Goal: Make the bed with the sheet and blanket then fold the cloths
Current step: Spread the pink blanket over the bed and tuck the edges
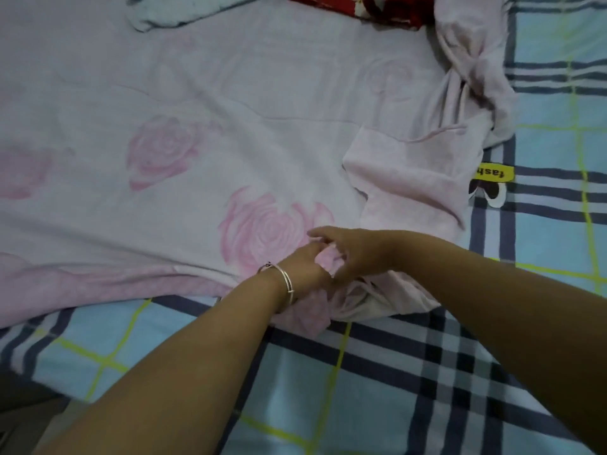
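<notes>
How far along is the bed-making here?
The plaid sheet already looks spread over the bed. In hand: the left hand and right hand meet at the bunched near edge of the pink rose blanket, which lies partly spread but still rumpled, its far corner twisted. Left: smoothing it, then folding the cloths, such as the red floral cloth at the top.

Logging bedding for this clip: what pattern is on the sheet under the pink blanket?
Light blue plaid sheet with navy, white and yellow-green lines; head view.
</notes>
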### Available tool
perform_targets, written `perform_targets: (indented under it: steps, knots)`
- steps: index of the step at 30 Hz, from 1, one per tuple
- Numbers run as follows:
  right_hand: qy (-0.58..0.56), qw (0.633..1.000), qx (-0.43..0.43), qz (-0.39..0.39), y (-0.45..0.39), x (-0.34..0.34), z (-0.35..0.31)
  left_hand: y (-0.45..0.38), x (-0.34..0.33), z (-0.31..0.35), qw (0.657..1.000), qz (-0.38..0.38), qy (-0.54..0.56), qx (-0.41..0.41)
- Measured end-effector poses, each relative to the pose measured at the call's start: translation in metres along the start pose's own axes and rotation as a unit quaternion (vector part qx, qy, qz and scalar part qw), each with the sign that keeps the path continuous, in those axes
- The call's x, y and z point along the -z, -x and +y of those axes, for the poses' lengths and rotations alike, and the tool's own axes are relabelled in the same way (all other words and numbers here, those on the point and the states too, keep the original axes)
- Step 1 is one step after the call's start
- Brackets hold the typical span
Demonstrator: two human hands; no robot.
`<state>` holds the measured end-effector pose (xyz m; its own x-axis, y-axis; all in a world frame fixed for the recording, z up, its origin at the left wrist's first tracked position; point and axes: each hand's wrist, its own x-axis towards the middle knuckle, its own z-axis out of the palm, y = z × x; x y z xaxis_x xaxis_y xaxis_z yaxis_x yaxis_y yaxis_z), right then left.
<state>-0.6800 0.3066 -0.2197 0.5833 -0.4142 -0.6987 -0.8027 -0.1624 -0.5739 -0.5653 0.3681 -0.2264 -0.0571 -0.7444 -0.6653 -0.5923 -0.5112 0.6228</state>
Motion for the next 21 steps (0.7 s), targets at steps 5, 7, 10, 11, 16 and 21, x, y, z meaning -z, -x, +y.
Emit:
perform_targets:
  steps: [5, 7, 10, 11, 16, 21]
  knots:
    - [0.245, 0.966, -0.074, 0.021, -0.002, -0.03, 0.009, 0.015, 0.001, -0.042, 0.95, 0.307, 0.051, 0.031]
    - [0.32, 0.929, -0.187, -0.002, 0.005, -0.027, 0.031, 0.022, 0.004, -0.064, 0.902, 0.42, 0.044, 0.09]
    - [0.329, 0.902, -0.279, 0.027, 0.013, -0.029, 0.039, 0.035, 0.002, -0.095, 0.859, 0.469, 0.096, 0.179]
    - [0.303, 0.909, -0.274, 0.083, 0.012, -0.032, 0.036, 0.036, 0.0, -0.099, 0.857, 0.455, 0.128, 0.205]
    - [0.313, 0.939, -0.041, 0.136, 0.0, -0.069, -0.021, 0.028, -0.001, -0.114, 0.764, 0.412, 0.417, 0.27]
    - [0.281, 0.957, -0.029, 0.067, -0.001, -0.099, -0.035, 0.034, -0.007, -0.109, 0.691, 0.334, 0.62, 0.165]
